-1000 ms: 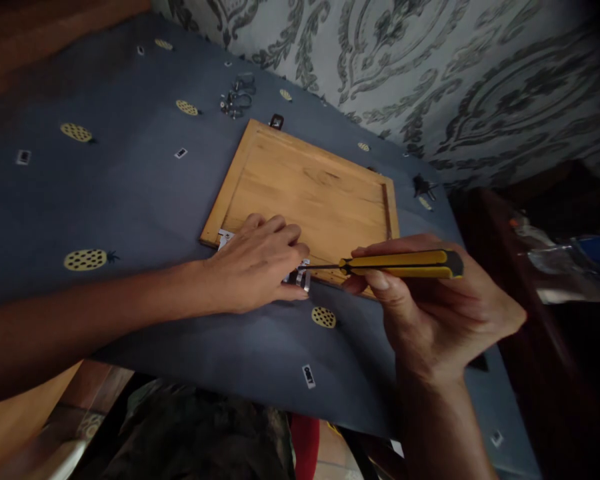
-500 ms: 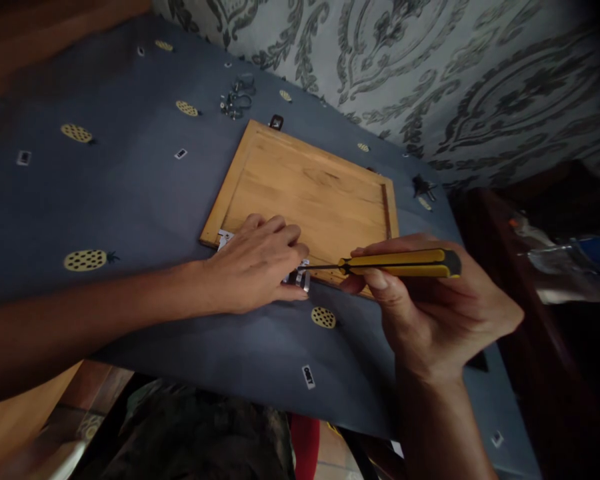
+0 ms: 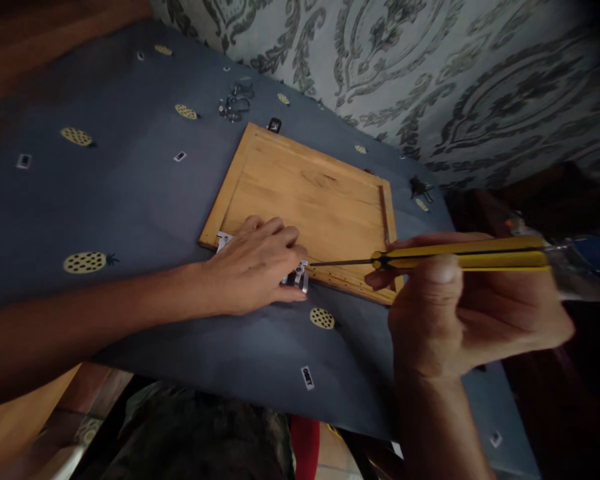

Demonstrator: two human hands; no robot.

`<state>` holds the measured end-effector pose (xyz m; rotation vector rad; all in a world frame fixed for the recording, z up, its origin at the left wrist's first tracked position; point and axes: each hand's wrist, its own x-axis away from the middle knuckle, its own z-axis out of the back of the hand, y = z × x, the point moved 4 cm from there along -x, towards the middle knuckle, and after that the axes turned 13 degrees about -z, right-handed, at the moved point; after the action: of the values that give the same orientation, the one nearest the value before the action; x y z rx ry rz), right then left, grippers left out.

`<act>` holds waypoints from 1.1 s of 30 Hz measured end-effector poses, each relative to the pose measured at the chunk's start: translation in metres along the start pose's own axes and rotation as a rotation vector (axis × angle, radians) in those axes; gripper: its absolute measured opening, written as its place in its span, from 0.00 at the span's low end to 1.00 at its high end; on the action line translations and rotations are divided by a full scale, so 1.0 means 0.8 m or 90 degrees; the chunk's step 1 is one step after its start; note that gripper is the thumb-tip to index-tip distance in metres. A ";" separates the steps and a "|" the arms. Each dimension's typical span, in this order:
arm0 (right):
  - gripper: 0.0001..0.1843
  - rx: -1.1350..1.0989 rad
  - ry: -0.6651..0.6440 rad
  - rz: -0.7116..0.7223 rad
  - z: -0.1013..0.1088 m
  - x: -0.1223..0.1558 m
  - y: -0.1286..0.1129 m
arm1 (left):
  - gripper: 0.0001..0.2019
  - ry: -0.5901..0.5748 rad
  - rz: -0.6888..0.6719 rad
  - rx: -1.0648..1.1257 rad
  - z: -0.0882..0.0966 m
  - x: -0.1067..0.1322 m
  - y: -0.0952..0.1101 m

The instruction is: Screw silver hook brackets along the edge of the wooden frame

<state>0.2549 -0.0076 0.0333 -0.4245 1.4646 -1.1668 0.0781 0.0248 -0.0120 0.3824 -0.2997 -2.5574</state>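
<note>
A framed wooden panel (image 3: 300, 187) lies on the blue patterned tablecloth. At its near left edge, a shiny metal fitting (image 3: 299, 279) shows from beneath my left hand (image 3: 260, 270), which covers most of it. The fingers of that hand rest over the top and the thumb lies along the near side, clasping the fitting against the panel. My right hand (image 3: 460, 307) grips the yellow and black handle of a screwdriver (image 3: 465, 255). Its thin shaft points left, with the tip near the right end of the fitting; whether they touch I cannot tell.
Several small metal pieces (image 3: 235, 103) lie behind the panel. A dark buckle-like part (image 3: 275, 125) sits at its far edge, and a black object (image 3: 420, 188) lies to the right. The patterned wall (image 3: 380, 80) rises behind the table. Small dark holes (image 3: 340, 275) run along the panel's near edge.
My right hand has moved right with the screwdriver, drawing its tip back from the metal fitting. More of the shaft and the panel's near edge shows. My left hand stays in place.
</note>
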 end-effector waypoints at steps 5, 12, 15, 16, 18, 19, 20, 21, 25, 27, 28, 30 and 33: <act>0.07 0.046 -0.062 0.012 -0.006 0.002 0.004 | 0.18 -0.021 0.009 0.001 0.000 -0.001 0.001; 0.05 0.063 -0.087 0.009 -0.007 0.005 0.010 | 0.18 -0.013 0.013 0.011 0.000 -0.001 0.001; 0.05 0.082 -0.099 0.017 -0.007 0.004 0.011 | 0.18 -0.017 0.012 0.007 0.000 -0.001 0.001; 0.05 0.090 -0.103 0.018 -0.007 0.004 0.012 | 0.18 -0.016 0.011 0.005 0.000 -0.002 0.001; 0.05 0.106 -0.108 0.019 -0.005 0.004 0.013 | 0.18 -0.016 0.011 0.001 0.001 -0.002 0.002; 0.05 0.113 -0.110 0.020 -0.005 0.005 0.014 | 0.18 -0.018 0.011 0.000 0.001 -0.002 0.002; 0.05 0.120 -0.111 0.022 -0.004 0.005 0.015 | 0.18 -0.021 0.013 -0.001 0.000 -0.002 0.002; 0.05 0.126 -0.112 0.023 -0.004 0.005 0.015 | 0.18 -0.024 0.014 0.000 0.000 -0.002 0.002; 0.04 0.124 -0.131 0.036 -0.006 0.004 0.014 | 0.19 -0.023 0.012 0.001 0.000 -0.002 0.002; 0.04 0.113 -0.141 0.050 -0.009 0.004 0.011 | 0.19 -0.019 0.011 -0.002 -0.001 -0.002 0.002; 0.05 0.113 -0.143 0.057 -0.010 0.004 0.010 | 0.19 -0.019 0.011 -0.003 -0.001 -0.002 0.002; 0.05 0.121 -0.137 0.066 -0.012 0.004 0.007 | 0.19 -0.021 0.013 -0.004 -0.001 -0.002 0.002; 0.05 0.127 -0.127 0.069 -0.013 0.004 0.007 | 0.18 -0.021 0.015 -0.005 0.000 -0.003 0.002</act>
<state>0.2466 -0.0031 0.0256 -0.3107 1.1727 -1.1370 0.0804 0.0249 -0.0111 0.3326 -0.3046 -2.5425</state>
